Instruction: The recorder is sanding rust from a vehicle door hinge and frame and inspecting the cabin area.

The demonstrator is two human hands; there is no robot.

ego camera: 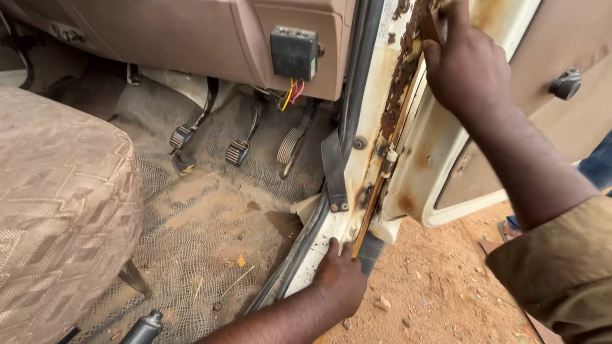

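Hands (pixel 468 60) on rusty door pillar (pixel 389 121)

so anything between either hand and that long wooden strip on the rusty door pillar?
Nothing visible. The right hand already grips the top end of the wooden strip, and the left hand is pressed at its bottom end by the sill. The strip lies against the rusty door pillar; the open door stands clear to the side.

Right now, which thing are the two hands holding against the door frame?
Start at the rusty white door pillar beside the pedals. Along it runs a long wooden stick, right hand on top, left hand at its foot. It is thin, straight, brown, unlike the neighbouring black strap.
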